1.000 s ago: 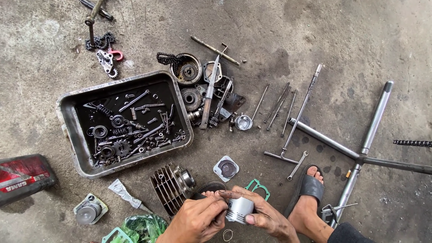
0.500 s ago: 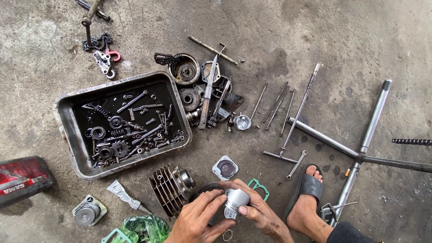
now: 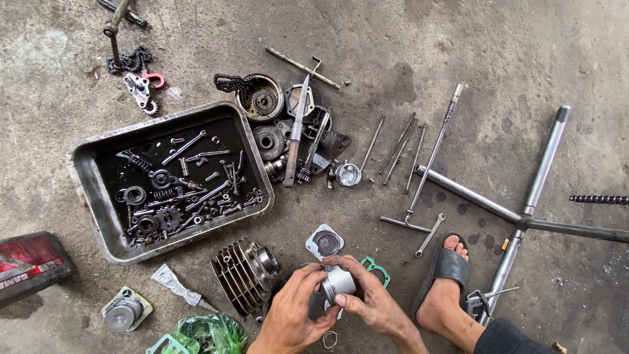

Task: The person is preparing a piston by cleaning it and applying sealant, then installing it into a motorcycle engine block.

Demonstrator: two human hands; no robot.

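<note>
Head view: both hands work low at the floor's bottom edge. Right hand [image 3: 370, 305] is clamped on the piston [image 3: 339, 283] — thumb under its lower rim, fingers wrapped behind. Left hand [image 3: 295, 313] has its fingertips closed together on the piston's near side, pinching at the wall; whether they pinch a ring or just the skirt I cannot tell.

The piston sits off the floor between the hands, just right of the finned cylinder [image 3: 244, 274] and just below the small packet [image 3: 324, 242]. A thin ring [image 3: 329, 339] lies on the floor below the hands. A green gasket [image 3: 375, 267] shows behind the right hand.

Step, as I read it: fitting or checking something on the piston — mid-way, not finished. The next move calls for a steady right-hand grip and fine left fingertip work around the grooves.

Rest of the floor: tray [image 3: 92, 196] of oily bolts, springs and gears to the left; clutch parts [image 3: 262, 98] and rods [image 3: 400, 147] above; T-wrench [image 3: 426, 164] and steel stand [image 3: 524, 213] to the right; sandalled foot [image 3: 445, 275] beside the right hand; red can [image 3: 29, 262] at the left edge.
</note>
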